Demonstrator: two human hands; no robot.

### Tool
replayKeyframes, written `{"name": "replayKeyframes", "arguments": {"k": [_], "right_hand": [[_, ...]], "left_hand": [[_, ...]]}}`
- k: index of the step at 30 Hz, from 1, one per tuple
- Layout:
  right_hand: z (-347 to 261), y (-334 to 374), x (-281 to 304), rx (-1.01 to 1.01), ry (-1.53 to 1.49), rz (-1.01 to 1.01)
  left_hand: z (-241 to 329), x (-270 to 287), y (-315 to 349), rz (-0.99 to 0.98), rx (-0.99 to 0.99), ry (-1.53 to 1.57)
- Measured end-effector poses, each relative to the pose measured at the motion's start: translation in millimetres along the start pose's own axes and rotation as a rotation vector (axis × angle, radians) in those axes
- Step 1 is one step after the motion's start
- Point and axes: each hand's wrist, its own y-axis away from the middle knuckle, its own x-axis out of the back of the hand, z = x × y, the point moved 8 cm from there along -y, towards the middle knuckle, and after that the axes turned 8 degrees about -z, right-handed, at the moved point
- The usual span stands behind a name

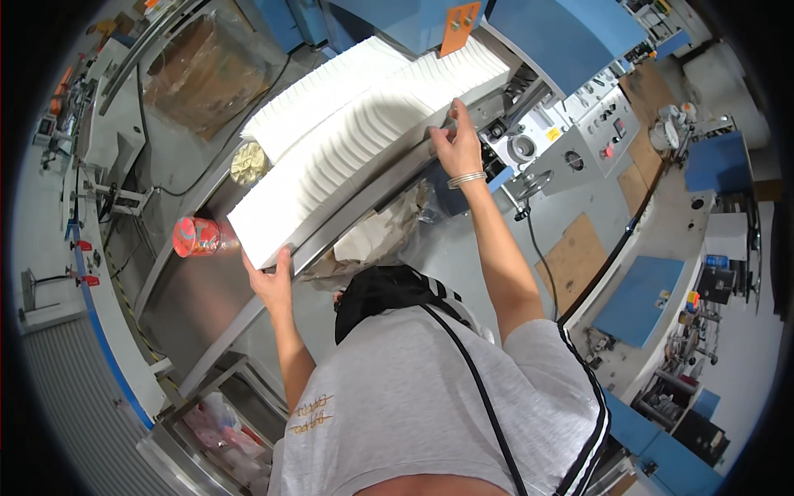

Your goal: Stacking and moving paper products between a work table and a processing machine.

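A long row of white paper sheets (pixel 331 182), packed face to face on edge, lies along a metal trough. My left hand (pixel 273 285) grips its near left end, the thumb on the near side and the fingers around the end face. Toward the far right end, my right hand (pixel 459 149) rests its fingertips against the near side of the row, thumb and fingers apart. A second white paper row (pixel 322 87) runs alongside on the far side. Beside the left end sit a pale yellow round object (pixel 248 164) and a red patterned cylinder (pixel 197 237).
A blue machine (pixel 562 41) with an orange plate (pixel 459 29) stands at the feed end. Its grey control panel (pixel 608 124) is right of my right hand. A plastic-wrapped brown carton (pixel 207 74) is at the far left. Crumpled plastic wrap (pixel 376 236) lies below the trough.
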Motion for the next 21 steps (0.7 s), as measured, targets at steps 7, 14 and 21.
{"name": "replayKeyframes", "arguments": {"k": [7,14,21], "right_hand": [[-12.2,-0.9,-0.6,0.074,0.117,-0.033],[-18.9,1.1,3.3,0.093,0.192,-0.041],[-24.0,1.9,2.8,0.23,0.351,-0.024]], "left_hand": [[2.8,1.7,2.0,0.043,0.012,-0.004],[2.3,1.7,1.3,0.051,-0.02,0.025],[6.1,2.6,2.1,0.056,-0.048,-0.042]]}}
